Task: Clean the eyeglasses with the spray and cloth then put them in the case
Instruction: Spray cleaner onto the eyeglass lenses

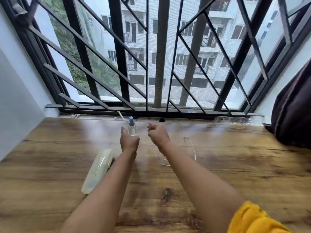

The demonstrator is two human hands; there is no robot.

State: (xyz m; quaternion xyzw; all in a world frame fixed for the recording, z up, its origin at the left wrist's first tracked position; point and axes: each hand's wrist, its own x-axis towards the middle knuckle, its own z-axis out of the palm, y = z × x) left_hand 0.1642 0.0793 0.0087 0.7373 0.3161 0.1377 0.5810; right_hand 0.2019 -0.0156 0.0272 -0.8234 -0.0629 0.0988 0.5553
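At centre frame your left hand [128, 140] grips the spray bottle [132, 127], your right hand [158, 134] curls empty beside the light, fragile eyeglasses [193, 148] on the table [244, 165], probably best lifted by a temple.

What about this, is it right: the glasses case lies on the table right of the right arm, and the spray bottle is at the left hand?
Not quite. The head view shows the glasses case lying on the table left of the left arm. The spray bottle is indeed at the left hand.
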